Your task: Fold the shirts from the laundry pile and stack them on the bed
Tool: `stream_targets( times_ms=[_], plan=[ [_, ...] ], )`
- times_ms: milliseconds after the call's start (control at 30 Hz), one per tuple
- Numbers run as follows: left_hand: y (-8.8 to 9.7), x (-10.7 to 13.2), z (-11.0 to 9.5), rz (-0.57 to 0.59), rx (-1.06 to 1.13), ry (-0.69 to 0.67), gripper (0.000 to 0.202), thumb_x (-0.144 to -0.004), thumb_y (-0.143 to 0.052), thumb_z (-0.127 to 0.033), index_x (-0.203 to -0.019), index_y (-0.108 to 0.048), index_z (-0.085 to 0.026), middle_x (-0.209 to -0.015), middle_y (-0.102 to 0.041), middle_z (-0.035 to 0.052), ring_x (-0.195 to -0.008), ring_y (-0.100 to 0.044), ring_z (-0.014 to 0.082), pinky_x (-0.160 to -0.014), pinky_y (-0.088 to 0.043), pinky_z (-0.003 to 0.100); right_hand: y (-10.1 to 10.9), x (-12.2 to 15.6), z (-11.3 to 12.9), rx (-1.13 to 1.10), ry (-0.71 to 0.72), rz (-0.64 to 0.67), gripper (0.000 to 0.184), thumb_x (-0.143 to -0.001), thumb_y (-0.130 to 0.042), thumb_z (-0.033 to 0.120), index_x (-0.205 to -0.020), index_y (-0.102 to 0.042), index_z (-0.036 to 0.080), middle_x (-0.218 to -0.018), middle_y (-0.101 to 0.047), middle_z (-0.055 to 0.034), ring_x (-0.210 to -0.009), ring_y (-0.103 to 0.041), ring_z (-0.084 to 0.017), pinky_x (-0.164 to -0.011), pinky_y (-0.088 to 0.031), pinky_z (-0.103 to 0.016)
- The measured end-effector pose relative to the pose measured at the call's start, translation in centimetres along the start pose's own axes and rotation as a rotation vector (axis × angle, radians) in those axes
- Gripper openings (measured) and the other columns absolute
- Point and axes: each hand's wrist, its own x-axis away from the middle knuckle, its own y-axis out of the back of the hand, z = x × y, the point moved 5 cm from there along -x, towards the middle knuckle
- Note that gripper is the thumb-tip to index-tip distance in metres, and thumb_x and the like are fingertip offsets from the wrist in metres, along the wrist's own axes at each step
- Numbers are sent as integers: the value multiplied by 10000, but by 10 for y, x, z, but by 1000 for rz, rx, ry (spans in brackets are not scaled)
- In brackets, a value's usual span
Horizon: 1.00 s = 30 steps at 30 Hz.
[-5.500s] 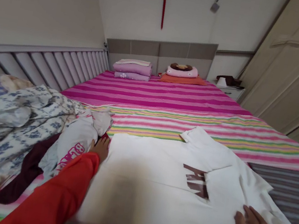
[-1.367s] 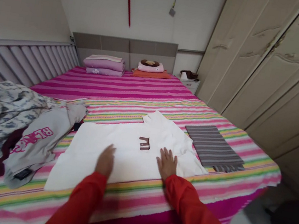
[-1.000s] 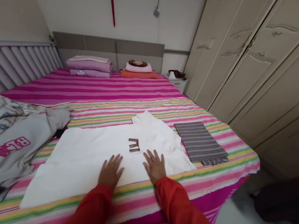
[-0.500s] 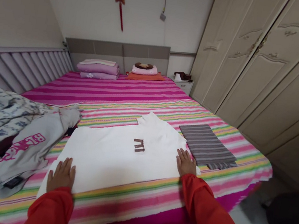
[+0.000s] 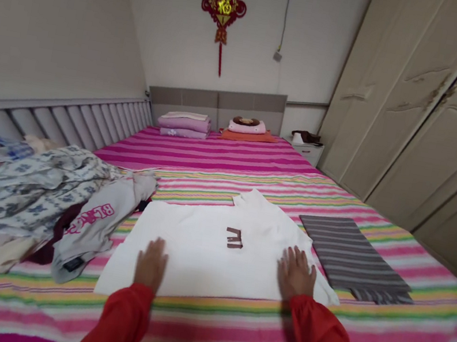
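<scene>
A white T-shirt (image 5: 197, 253) with a small brown print lies spread on the striped bedspread, its neck and sleeve end to the right. Over its lower left part is my left hand (image 5: 151, 263), palm down with fingers stretched out. My right hand (image 5: 296, 273) is spread over the shirt's sleeve end, also palm down. Both hands are slightly blurred, so I cannot tell whether they press on the fabric or hover just above it. To the right of my right hand lies a folded grey striped garment (image 5: 350, 255).
A heap of loose clothes (image 5: 37, 186), with a grey printed top (image 5: 101, 220) at its edge, covers the bed's left side. Folded bedding (image 5: 184, 124) and a pink pillow (image 5: 247, 126) sit by the headboard (image 5: 257, 106). A wardrobe (image 5: 397, 106) stands on the right.
My view has turned left and shows more of the clothes heap. My left hand has shifted right and inward over the shirt. My right hand has moved slightly toward me.
</scene>
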Motion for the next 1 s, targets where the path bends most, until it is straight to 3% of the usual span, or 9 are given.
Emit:
stream_targets(
  times_ms=[133,233,400,533,600,733,800,867,1000],
  plan=[
    [-45,14,-69,174,-17,-283,494,-913,-340,-245,-1386,-481,-265,-1476,-430,46,-1383,-358,233,-1117,-299,480,-1,-2,55,-36,179,33,548,-946,-220,386,-1402,-467,206,-1523,-364,-56,-1419,-272,-239,-1113,-224,-481],
    [-56,4,-83,193,-26,-298,493,-921,-356,-281,-1405,-450,-285,-1487,-406,24,-1394,-338,227,-1127,-298,481,-15,-10,60,-38,90,103,586,-932,-213,418,-1410,-457,183,-1516,-371,-68,-1403,-309,-248,-1093,-273,-481],
    [-48,-52,-32,261,-81,-70,497,-928,-351,-370,-1409,-444,-286,-1508,-369,21,-1402,-318,261,-1126,-288,514,-45,-15,40,-28,38,36,649,-905,-222,453,-1378,-490,98,-1448,-461,-139,-1351,-389,-296,-1070,-294,-518],
    [-46,-90,-3,157,-62,5,471,-937,-310,-342,-1374,-486,-322,-1476,-433,35,-1400,-327,249,-1113,-288,541,-57,-14,31,-26,67,-31,619,-897,-246,476,-1340,-543,160,-1416,-504,-123,-1322,-427,-298,-1047,-318,-512],
    [-57,-98,-13,146,-48,-13,473,-940,-301,-343,-1379,-475,-341,-1477,-434,29,-1411,-304,240,-1115,-286,530,-60,-14,29,-16,70,-42,608,-897,-255,475,-1328,-555,170,-1402,-521,-116,-1313,-439,-296,-1045,-322,-504],
    [-85,-106,-62,236,-15,-220,505,-912,-395,-409,-1413,-425,-350,-1518,-363,-7,-1422,-272,271,-1136,-253,522,-65,-14,24,6,89,-36,627,-902,-240,491,-1338,-546,160,-1412,-510,-110,-1314,-440,-293,-1043,-331,-497],
    [-88,-118,-69,235,-4,-267,510,-909,-407,-417,-1410,-434,-333,-1512,-373,3,-1414,-291,275,-1134,-259,519,-66,-14,22,17,98,-31,646,-906,-226,504,-1343,-540,146,-1424,-497,-109,-1321,-432,-291,-1045,-333,-493],
    [-85,-139,-55,208,-10,-224,511,-906,-413,-422,-1403,-452,-307,-1504,-390,27,-1409,-301,279,-1127,-270,512,-65,-14,21,29,92,-31,655,-910,-213,513,-1339,-543,144,-1423,-498,-100,-1326,-429,-286,-1048,-335,-486],
    [-83,-182,5,220,-73,-40,577,-892,-403,-445,-1440,-397,-265,-1541,-320,40,-1434,-234,293,-1146,-207,527,-62,-13,22,60,76,-27,645,-918,-202,512,-1329,-555,163,-1412,-513,-83,-1320,-439,-274,-1053,-342,-470]
  ],
)
